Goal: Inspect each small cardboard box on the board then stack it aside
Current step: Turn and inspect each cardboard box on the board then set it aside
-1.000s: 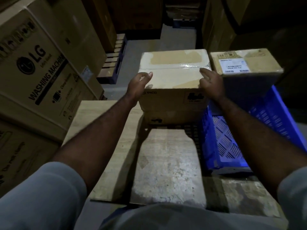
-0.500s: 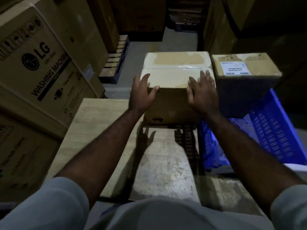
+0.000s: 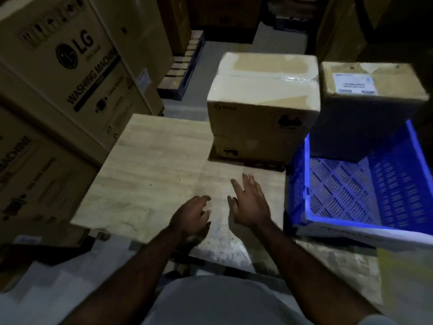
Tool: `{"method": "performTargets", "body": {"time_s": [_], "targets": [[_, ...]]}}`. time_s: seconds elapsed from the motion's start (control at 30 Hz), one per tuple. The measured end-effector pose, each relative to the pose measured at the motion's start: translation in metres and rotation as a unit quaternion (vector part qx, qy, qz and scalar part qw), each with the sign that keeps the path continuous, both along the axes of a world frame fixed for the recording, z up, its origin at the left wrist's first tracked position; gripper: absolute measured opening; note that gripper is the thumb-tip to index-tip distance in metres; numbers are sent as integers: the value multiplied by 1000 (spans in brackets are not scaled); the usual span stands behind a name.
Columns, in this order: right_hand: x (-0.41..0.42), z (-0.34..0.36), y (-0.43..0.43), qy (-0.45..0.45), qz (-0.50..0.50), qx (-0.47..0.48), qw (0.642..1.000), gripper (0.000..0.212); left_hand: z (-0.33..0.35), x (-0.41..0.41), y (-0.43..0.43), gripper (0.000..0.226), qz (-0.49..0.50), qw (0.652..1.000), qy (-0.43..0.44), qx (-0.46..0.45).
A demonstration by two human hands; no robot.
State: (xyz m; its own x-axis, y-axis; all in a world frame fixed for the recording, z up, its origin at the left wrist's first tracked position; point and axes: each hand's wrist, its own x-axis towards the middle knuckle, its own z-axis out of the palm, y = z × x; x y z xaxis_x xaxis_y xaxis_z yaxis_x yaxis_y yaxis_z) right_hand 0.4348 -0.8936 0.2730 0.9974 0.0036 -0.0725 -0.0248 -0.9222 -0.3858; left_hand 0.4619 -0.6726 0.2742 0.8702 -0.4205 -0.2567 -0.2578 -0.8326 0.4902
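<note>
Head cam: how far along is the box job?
Done: taped box sits stacked on a lower box at the far edge of the board. In hand: nothing; left hand and right hand are empty above it. Left: likely the labelled box at the far end of the blue crate; its inspection status is unclear.

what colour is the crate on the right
Blue, with perforated slatted walls and floor and a pale front rim; the crate shows best in the head view.
</note>
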Motion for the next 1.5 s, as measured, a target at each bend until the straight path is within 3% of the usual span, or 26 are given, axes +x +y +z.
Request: {"method": "performTargets", "body": {"time_s": [0.17, 0.37, 0.53, 0.77, 1.0, 1.27, 1.5], "targets": [[-29, -22, 24, 45, 24, 38, 998, 47, -22, -40, 34, 43, 34, 997, 59, 33], [-77, -38, 85, 6, 122, 41, 992, 35, -37, -89, 90, 41, 30, 997, 58, 40], [-116, -61, 137, 63, 247, 4, 967, 52, -55, -119, 151, 42, 85, 990, 112, 29], [-165, -70, 226, 160, 260, -58, 951, 58, -97, -197, 277, 57, 211, 955, 209, 18], [-189, -68, 333, 191, 309, -95, 927, 60, -119, -279, 393, 49, 310, 919, 242, -26], [-176, -65, 445, 194, 392, -141, 888, 64, -135, -369, 465, 44, 421, 864, 269, -60], [-145, -91, 562, 227, 456, -137, 849, 65, -114, -424, 517, 65, 526, 797, 293, -42]]}}
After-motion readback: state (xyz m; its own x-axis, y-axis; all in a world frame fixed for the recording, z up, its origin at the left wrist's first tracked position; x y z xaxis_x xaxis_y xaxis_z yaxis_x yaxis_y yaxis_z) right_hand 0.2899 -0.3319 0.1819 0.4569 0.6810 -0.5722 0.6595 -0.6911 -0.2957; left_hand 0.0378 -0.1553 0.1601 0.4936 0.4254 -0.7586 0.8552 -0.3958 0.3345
